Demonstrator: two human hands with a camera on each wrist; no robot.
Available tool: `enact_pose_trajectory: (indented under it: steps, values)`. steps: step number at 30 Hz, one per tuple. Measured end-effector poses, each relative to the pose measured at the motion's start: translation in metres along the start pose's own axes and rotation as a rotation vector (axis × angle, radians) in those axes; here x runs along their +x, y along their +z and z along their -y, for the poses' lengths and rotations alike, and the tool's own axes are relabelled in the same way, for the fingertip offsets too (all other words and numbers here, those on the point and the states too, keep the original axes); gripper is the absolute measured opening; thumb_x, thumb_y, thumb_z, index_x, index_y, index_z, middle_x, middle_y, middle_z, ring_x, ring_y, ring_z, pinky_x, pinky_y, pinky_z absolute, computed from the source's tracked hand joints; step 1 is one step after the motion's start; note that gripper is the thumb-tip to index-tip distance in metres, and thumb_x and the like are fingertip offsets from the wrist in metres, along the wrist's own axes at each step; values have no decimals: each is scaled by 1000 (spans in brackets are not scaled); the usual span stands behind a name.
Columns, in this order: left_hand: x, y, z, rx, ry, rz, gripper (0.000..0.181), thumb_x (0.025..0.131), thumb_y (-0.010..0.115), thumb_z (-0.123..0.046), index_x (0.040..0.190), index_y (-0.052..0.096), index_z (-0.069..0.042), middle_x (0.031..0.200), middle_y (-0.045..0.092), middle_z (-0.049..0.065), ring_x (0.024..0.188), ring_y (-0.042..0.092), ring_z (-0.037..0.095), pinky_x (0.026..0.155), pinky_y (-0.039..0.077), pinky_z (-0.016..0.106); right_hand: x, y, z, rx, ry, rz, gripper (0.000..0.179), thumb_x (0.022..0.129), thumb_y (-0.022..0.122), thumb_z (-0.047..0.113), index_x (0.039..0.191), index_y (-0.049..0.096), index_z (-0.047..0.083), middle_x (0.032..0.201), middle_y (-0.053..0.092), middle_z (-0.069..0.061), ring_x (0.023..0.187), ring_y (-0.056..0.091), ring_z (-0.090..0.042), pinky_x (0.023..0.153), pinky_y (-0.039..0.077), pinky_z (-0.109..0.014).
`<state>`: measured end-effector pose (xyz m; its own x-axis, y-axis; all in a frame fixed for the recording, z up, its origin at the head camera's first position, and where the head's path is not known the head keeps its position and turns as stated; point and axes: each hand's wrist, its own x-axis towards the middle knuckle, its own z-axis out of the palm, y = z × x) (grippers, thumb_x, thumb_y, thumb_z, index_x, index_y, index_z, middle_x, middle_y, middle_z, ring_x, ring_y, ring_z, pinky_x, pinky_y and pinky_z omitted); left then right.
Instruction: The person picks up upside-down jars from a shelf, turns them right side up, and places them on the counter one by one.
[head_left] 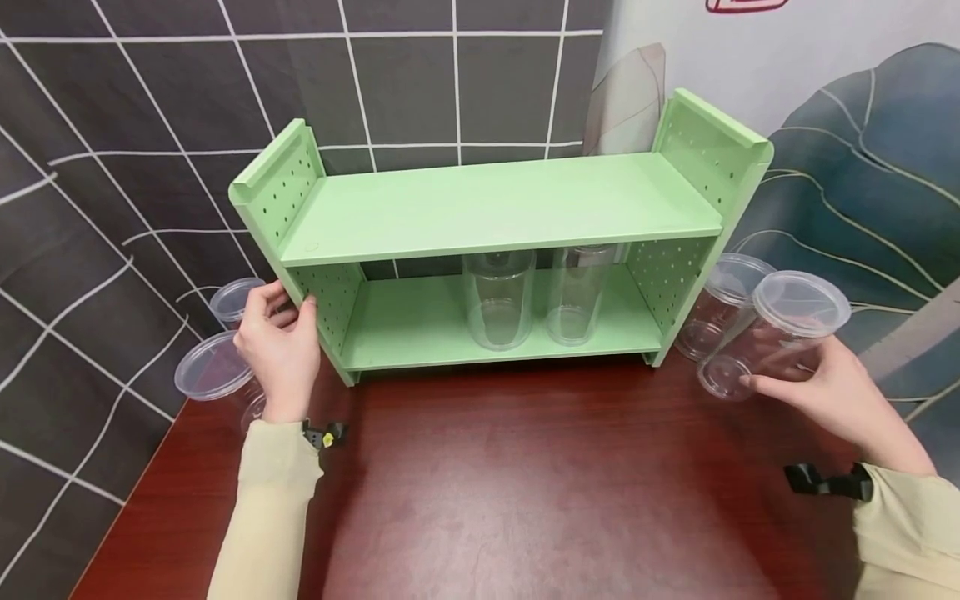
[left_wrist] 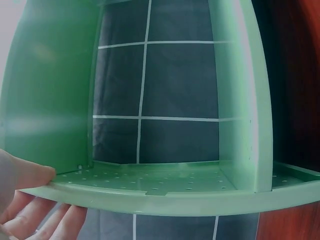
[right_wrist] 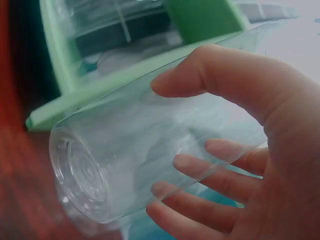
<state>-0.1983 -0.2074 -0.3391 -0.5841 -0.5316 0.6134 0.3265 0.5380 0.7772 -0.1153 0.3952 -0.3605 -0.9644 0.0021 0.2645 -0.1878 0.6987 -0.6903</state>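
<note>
A light green two-tier shelf stands on the table. My left hand pinches the front edge of its left side panel, thumb on the inner face and fingers outside. To the right of the shelf, my right hand holds a clear plastic jar with a translucent lid, tilted. In the right wrist view the thumb lies along one side of this jar and the fingers wrap the other. Two clear jars, a wider one and a narrower one, stand on the lower tier.
Another lidded clear jar stands by the shelf's right side, partly behind the held one. Two lidded jars, one in front and one behind, are left of the shelf. The dark red table meets a grey tiled-pattern wall.
</note>
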Motion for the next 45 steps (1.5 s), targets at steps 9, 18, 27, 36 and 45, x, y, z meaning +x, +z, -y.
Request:
enact_pose_trajectory:
  steps: [9, 18, 27, 36, 45]
  values:
    - [1, 0, -2, -1, 3, 11, 27, 87, 77, -4, 112, 69, 4, 106, 75, 9, 75, 64, -4, 71, 56, 15, -4, 3, -40, -17, 47, 18, 64, 81, 87, 9, 130, 48, 2, 95, 58, 27, 80, 59, 9, 65, 47, -7]
    - [0, -2, -1, 11, -7, 14, 27, 87, 77, -4, 112, 70, 3, 106, 75, 9, 75, 64, -4, 71, 56, 15, -5, 7, -57, 4, 45, 52, 34, 85, 84, 12, 108, 67, -7, 122, 59, 14, 92, 55, 18, 75, 44, -2]
    - [1, -2, 0, 17, -1, 9, 27, 87, 78, -4, 112, 70, 4, 105, 75, 9, 74, 63, -5, 71, 56, 14, -7, 6, -57, 113, 52, 54, 42, 83, 84, 3, 118, 60, 2, 113, 60, 24, 94, 61, 13, 76, 48, -5]
    - [1, -2, 1, 18, -3, 11, 28, 88, 77, -5, 113, 69, 4, 106, 75, 10, 74, 63, -6, 70, 56, 14, -12, -9, -1, 62, 221, -225, 96, 87, 84, 16, 161, 25, 32, 163, 31, -9, 145, 35, -15, 97, 31, -2]
    - [0, -1, 1, 25, 8, 10, 28, 88, 77, -5, 112, 69, 5, 105, 75, 11, 73, 62, -9, 70, 56, 13, -7, -18, 72, 215, 20, -457, 88, 78, 75, -23, 151, 47, 16, 149, 51, -1, 136, 46, -12, 108, 32, -11]
